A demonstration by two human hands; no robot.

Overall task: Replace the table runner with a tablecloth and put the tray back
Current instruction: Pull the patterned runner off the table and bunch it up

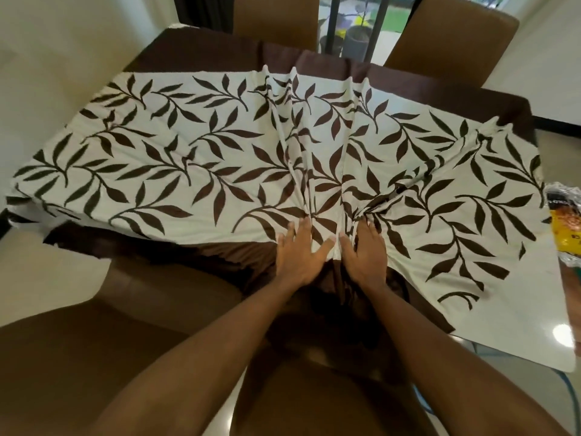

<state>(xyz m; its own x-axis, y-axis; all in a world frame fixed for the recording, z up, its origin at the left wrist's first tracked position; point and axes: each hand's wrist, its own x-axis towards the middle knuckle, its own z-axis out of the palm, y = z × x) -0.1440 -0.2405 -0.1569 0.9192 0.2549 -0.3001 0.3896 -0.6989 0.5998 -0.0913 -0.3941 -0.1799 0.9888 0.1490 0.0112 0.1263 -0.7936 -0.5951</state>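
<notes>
A cream tablecloth (pixel 176 158) printed with dark brown leaves and edged in brown lies spread over the table. It is bunched into long folds running from the far edge to the near edge at the middle. My left hand (pixel 298 253) lies flat with spread fingers on the cloth's near edge, just left of the folds. My right hand (pixel 364 250) presses flat on the gathered cloth right beside it. The near right corner of the glossy white table (pixel 518 335) shows bare. No tray or runner is in view.
Brown chairs stand around the table: two at the far side (pixel 452 36), one at the near left (pixel 94 341) and one right under my arms. A crinkly plastic packet (pixel 566 228) lies at the table's right edge. A window with potted plants is beyond.
</notes>
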